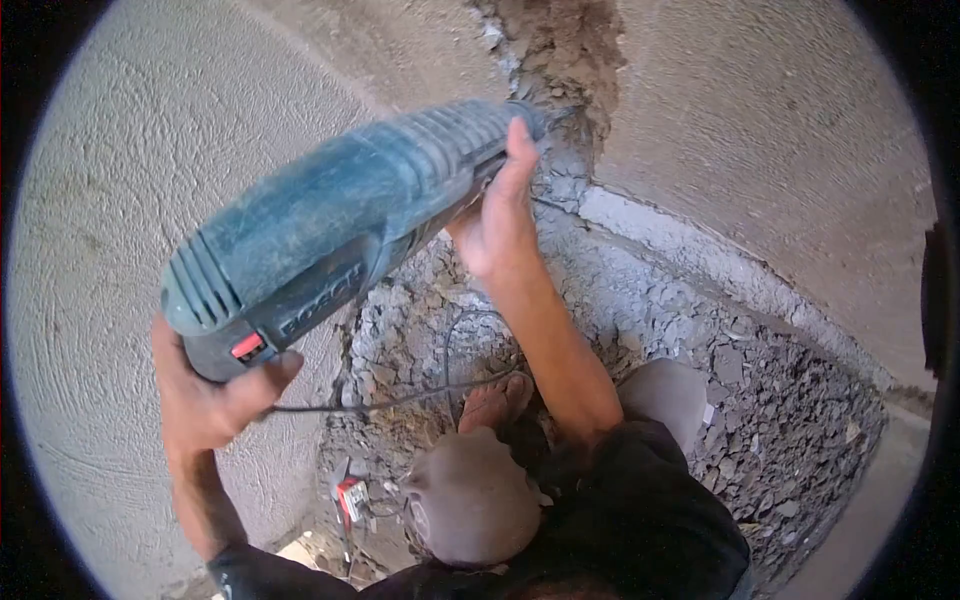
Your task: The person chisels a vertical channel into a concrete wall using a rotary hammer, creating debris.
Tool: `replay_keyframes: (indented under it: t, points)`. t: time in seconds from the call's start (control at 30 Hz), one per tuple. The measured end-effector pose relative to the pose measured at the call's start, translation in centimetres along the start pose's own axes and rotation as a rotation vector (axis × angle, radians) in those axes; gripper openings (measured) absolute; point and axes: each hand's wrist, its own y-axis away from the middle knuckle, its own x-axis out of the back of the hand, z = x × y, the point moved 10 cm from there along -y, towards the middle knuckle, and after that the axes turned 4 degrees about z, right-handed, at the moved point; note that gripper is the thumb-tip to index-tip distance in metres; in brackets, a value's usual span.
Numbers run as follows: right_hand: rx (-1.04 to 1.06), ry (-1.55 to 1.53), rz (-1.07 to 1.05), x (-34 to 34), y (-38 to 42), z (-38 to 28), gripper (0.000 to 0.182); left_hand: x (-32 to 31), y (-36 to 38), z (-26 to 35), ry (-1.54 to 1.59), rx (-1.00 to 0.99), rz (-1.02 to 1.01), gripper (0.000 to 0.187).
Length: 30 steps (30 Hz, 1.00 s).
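Note:
A blue-green Bosch demolition hammer (320,205), coated in dust, is held up at a slant in front of the wall corner. My left hand (215,395) is closed round its rear end, just beside the red switch (247,346). Farther forward, my right hand (500,215) grips the tool from below near its front, with the thumb up along the side. The nose points at a rough broken channel (565,60) in the corner. Whether a chisel touches the wall there, I cannot make out.
Rubble and plaster chunks (760,420) cover the floor. A black power cable (400,400) loops down past my bare foot (495,400). A red-and-white object (351,497) lies at lower left. Plastered walls (740,120) rise on both sides, with a pale ledge (680,235) along the right one's base.

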Motion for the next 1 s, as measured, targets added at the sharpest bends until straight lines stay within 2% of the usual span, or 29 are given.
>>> replay_keyframes:
  t: [0.1, 0.17, 0.2, 0.27, 0.33, 0.4, 0.43, 0.47, 0.57, 0.6, 0.67, 0.73, 0.87, 1.0]
  points:
    - [0.066, -0.009, -0.023, 0.2, -1.0, -0.9, 0.090, -0.4, -0.9, 3.0, -0.034, -0.100, -0.029, 0.083]
    - [0.086, -0.082, 0.017, 0.3, -0.2, -0.8, 0.084, -0.4, -1.1, 4.1, -0.044, -0.130, -0.050, 0.083]
    - [0.118, -0.153, 0.040, 0.2, 0.0, -1.2, 0.078, -0.6, -0.9, 5.9, -0.124, -0.312, -0.084, 0.084]
    - [0.075, -0.204, 0.037, 0.7, 0.1, -0.6, 0.076, -0.6, -0.1, 7.0, -0.200, -0.476, -0.102, 0.084]
    - [0.065, -0.124, 0.016, 1.1, 0.5, -0.4, 0.079, -1.7, 0.5, 6.0, -0.119, -0.471, -0.167, 0.085]
    - [0.049, -0.062, -0.065, 1.0, 1.1, -0.3, 0.074, -3.2, 0.8, 4.4, -0.031, -0.461, -0.210, 0.086]
    - [0.024, -0.020, -0.006, 2.2, 1.1, 0.3, 0.072, -4.0, 1.3, 3.1, -0.012, -0.463, -0.206, 0.087]
    - [-0.010, 0.022, 0.071, 3.7, 1.4, 1.0, 0.070, -4.7, 1.7, 0.9, 0.075, -0.378, -0.214, 0.090]
    - [-0.138, 0.113, 0.146, 4.7, 3.4, 2.7, 0.064, -6.5, 4.5, -7.0, 0.293, -0.084, -0.235, 0.100]
    - [-0.181, 0.164, 0.170, 5.2, 3.9, 3.5, 0.061, -7.4, 5.9, -10.5, 0.355, 0.073, -0.272, 0.102]
    - [-0.209, 0.205, 0.211, 6.2, 5.2, 4.3, 0.055, -8.8, 9.2, -16.8, 0.428, 0.238, -0.323, 0.103]
    - [-0.251, 0.257, 0.254, 7.4, 6.6, 5.1, 0.051, -9.4, 11.5, -20.4, 0.435, 0.266, -0.301, 0.105]
    - [-0.225, 0.257, 0.277, 8.5, 8.2, 5.2, 0.046, -9.9, 13.2, -21.3, 0.447, 0.271, -0.305, 0.106]
    - [-0.203, 0.352, 0.292, 9.5, 8.4, 4.8, 0.047, -12.3, 15.1, -24.1, 0.266, 0.278, -0.434, 0.089]
